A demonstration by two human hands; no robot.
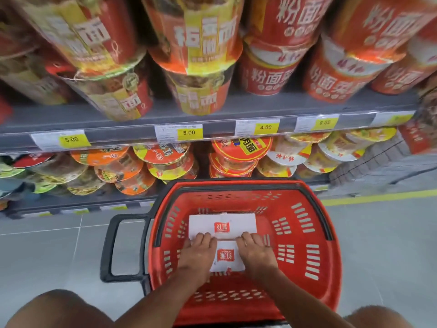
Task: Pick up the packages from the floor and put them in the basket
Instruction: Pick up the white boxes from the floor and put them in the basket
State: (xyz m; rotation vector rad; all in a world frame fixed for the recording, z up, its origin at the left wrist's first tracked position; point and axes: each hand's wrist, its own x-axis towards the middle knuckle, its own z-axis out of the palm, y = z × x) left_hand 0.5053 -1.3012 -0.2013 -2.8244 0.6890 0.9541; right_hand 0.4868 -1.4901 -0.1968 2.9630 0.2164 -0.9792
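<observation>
Holding a pack (225, 256) low inside the basket (305, 233), lower centre of the frame: left hand (197, 253) and right hand (256, 250) each grip one side, fingers curled over its far edge. A second pack (222, 224) lies flat just above it, edges meeting by the look of it. Best play here is to set it flat, snug against that one, then slide both hands out sideways so nothing tips. No packs show on the floor (47, 245) from here.

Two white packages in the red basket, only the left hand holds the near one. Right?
No. Head view: left hand and right hand both hold the near package; the far package lies beyond it in the red basket.
</observation>
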